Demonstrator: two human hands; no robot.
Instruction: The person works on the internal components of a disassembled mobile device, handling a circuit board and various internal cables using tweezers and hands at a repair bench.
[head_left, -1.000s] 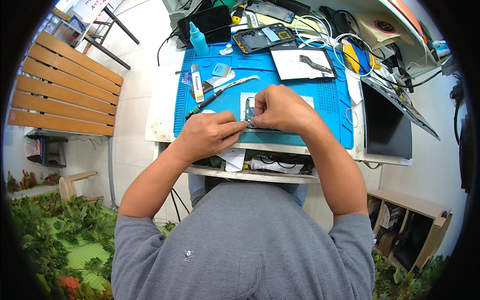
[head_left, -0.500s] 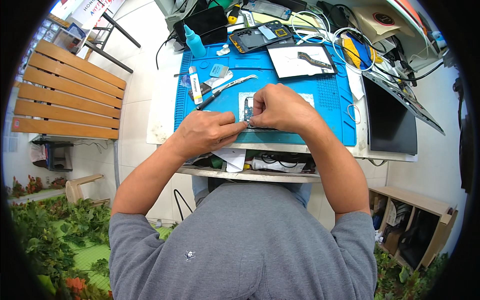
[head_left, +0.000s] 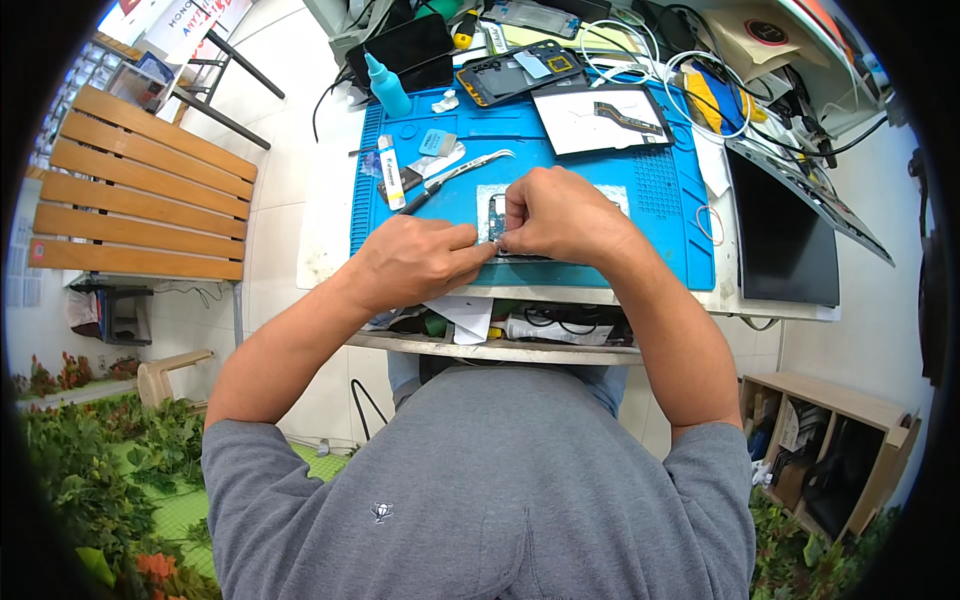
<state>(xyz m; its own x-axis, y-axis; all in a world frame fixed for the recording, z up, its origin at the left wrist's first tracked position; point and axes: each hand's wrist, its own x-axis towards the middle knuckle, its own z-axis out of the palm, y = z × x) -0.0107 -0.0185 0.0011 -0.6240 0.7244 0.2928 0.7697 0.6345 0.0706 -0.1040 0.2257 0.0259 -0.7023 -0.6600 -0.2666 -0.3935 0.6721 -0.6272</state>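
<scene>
A small green circuit board [head_left: 497,213] lies on a silvery rectangular plate [head_left: 618,195] on the blue work mat. My left hand [head_left: 425,262] is closed, with its index finger reaching to the board's near edge. From the right, my right hand [head_left: 565,215] bends over the board in a pinch, its fingertips beside the left index fingertip. Whatever lies between the fingers is too small or hidden to name. Beyond the left hand are curved metal tweezers [head_left: 475,166] and a black-handled tool [head_left: 415,201]. A white tube-like item [head_left: 391,175] lies farther left.
A blue dropper bottle [head_left: 388,90] stands at the mat's far left. Behind are an opened phone frame [head_left: 520,72] and a screen panel with a flex cable [head_left: 600,120]. White cables [head_left: 665,70] tangle at the far right, above a dark laptop screen [head_left: 785,240]. An open drawer [head_left: 500,350] holds clutter.
The view has shifted slightly. Both hands stay at the board in nearly the same pose, and the left elbow sits a little farther out.
</scene>
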